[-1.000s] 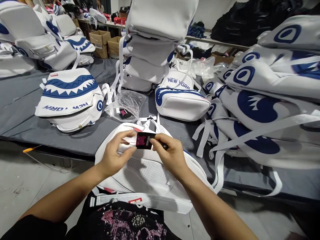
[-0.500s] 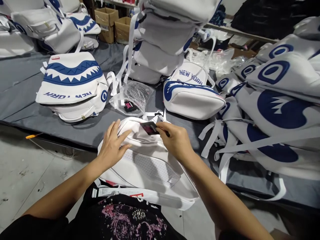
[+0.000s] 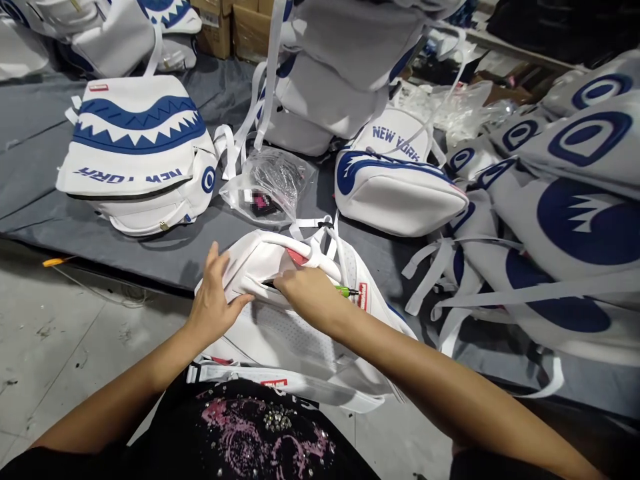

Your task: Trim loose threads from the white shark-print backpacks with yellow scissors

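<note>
A white backpack (image 3: 300,347) lies on its side at the table's front edge, against my body, its pocket open at the top. My left hand (image 3: 213,300) grips the left edge of the opening, thumb in front and fingers partly behind the fabric. My right hand (image 3: 310,297) is at the pocket mouth, fingers curled. A dark sliver of a black card (image 3: 269,285) shows at its fingertips; the rest is hidden by hand and fabric. From under the right hand a slim green tool (image 3: 345,291) with a thin dark tip sticks out; its kind is unclear.
A clear plastic bag (image 3: 280,180) with black-and-pink cards lies behind the backpack. A blue-and-white backpack (image 3: 135,147) stands left, another one (image 3: 400,193) right. Stacked backpacks (image 3: 345,87) rise at the back; more with loose straps (image 3: 575,233) pile up at right.
My right hand has moved left and down with the black card, which has gone mostly out of sight into the pocket. The green tool now shows. My left hand has closed on the fabric.
</note>
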Available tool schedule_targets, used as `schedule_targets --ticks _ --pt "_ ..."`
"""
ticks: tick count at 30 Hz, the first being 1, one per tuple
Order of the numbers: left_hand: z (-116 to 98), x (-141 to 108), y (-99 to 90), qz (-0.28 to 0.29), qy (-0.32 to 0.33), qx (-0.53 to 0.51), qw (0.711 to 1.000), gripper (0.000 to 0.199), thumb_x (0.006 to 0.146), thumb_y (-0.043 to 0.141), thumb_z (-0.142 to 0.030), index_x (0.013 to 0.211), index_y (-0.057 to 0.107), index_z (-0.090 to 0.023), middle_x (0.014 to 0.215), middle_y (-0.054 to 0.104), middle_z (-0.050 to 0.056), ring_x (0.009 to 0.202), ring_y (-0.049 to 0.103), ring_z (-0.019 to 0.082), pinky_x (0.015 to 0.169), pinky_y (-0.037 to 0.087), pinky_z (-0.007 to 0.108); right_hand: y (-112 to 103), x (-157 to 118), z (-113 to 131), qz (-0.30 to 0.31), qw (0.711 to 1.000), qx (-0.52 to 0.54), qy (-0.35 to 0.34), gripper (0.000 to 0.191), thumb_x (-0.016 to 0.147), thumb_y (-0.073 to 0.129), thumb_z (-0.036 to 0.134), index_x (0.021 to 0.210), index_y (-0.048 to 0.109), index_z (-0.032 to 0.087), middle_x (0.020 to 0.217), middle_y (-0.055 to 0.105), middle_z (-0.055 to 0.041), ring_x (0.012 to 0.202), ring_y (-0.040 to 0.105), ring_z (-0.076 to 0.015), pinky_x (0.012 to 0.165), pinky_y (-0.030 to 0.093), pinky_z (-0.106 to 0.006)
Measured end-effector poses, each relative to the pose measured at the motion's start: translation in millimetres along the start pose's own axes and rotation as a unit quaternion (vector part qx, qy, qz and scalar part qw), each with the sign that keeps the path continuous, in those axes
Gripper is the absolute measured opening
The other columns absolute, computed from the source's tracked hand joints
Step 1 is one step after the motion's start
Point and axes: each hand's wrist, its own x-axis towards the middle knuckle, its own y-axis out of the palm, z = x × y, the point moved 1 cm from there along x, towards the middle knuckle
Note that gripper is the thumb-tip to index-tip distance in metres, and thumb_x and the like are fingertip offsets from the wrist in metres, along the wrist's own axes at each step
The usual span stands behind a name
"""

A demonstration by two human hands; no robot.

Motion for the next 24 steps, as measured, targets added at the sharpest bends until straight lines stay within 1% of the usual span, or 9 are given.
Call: schedule_targets --ticks 2,4,8,10,12,16,19,22,24 --pt "4 -2 2.2 0.032 -0.048 0.029 0.998 0.096 0.088 0.072 -0.039 0.16 0.012 -0.02 0.156 0.041 0.025 0.144 0.044 0.037 0.108 0.051 0.054 -4 -1 1 -0.008 1.0 -0.008 0.003 0.027 0.092 0.05 0.0 0.099 0.073 0.011 0.094 0.073 -0.0134 0.078 0.068 -0.0209 0.059 0.033 -0.03" --pt "6 -4 4.1 0.063 -0.044 0.047 0.996 0.09 0.09 0.069 -0.036 0.161 0.016 -0.023 0.151 0.05 0.02 0.139 0.052 0.034 0.108 0.051 0.051 -6 2 3 -0.049 0.998 0.024 0.022 0.023 0.095 0.051 0.007 0.103 0.072 0.011 0.095 0.074 -0.0131 0.076 0.067 -0.02 0.059 0.032 -0.029" --pt "9 -5 5.6 0.058 -0.03 0.053 0.996 0.085 0.09 0.067 -0.031 0.161 0.019 -0.024 0.15 0.052 0.017 0.137 0.055 0.032 0.109 0.051 0.048 -5 23 9 -0.132 0.973 0.18 0.057 0.021 0.098 0.055 0.022 0.103 0.074 0.016 0.092 0.075 -0.0076 0.081 0.065 -0.0175 0.065 0.035 -0.027" --pt "10 -4 6.5 0.057 -0.03 0.052 0.997 0.085 0.09 0.066 -0.03 0.161 0.019 -0.024 0.149 0.053 0.017 0.135 0.056 0.031 0.108 0.052 0.048 -5 33 12 -0.135 0.956 0.25 0.068 0.019 0.094 0.057 0.018 0.096 0.076 0.017 0.089 0.075 -0.0053 0.081 0.064 -0.0157 0.066 0.036 -0.025" --pt "11 -3 7.9 0.054 -0.029 0.053 0.997 0.085 0.09 0.067 -0.029 0.161 0.02 -0.024 0.148 0.055 0.017 0.133 0.058 0.031 0.106 0.053 0.047 -7 39 14 -0.131 0.948 0.28 0.081 0.02 0.09 0.056 0.014 0.09 0.076 0.016 0.087 0.075 -0.0046 0.078 0.063 -0.0147 0.065 0.035 -0.024" --pt "9 -1 11.6 0.038 -0.018 0.055 0.998 0.083 0.089 0.068 -0.028 0.159 0.023 -0.021 0.143 0.058 0.019 0.131 0.059 0.032 0.105 0.054 0.047 -12 37 17 -0.131 0.957 0.24 0.094 0.024 0.087 0.051 0.01 0.08 0.073 0.014 0.076 0.071 -0.0053 0.065 0.056 -0.0135 0.06 0.028 -0.026" --pt "6 -1 14.3 0.029 -0.016 0.055 0.998 0.084 0.089 0.068 -0.025 0.16 0.022 -0.021 0.145 0.056 0.019 0.134 0.057 0.032 0.106 0.053 0.049 -8 31 17 -0.132 0.958 0.231 0.106 0.021 0.087 0.052 0.011 0.078 0.071 0.014 0.073 0.069 -0.0046 0.064 0.055 -0.0135 0.059 0.028 -0.026" --pt "5 -2 15.1 0.027 -0.015 0.049 0.998 0.086 0.088 0.068 -0.023 0.16 0.021 -0.022 0.146 0.056 0.018 0.136 0.055 0.032 0.108 0.052 0.049 0 29 12 -0.156 0.955 0.217 0.125 0.015 0.09 0.056 0.016 0.093 0.071 0.016 0.077 0.071 -0.0045 0.07 0.06 -0.0161 0.061 0.029 -0.025" --pt "5 -3 14.4 0.033 -0.017 0.043 0.998 0.085 0.087 0.068 -0.022 0.159 0.022 -0.02 0.147 0.055 0.018 0.137 0.054 0.032 0.109 0.051 0.048 5 30 8 -0.174 0.96 0.203 0.087 0.018 0.092 0.057 0.018 0.105 0.07 0.016 0.084 0.074 -0.0053 0.076 0.064 -0.0172 0.064 0.032 -0.025"
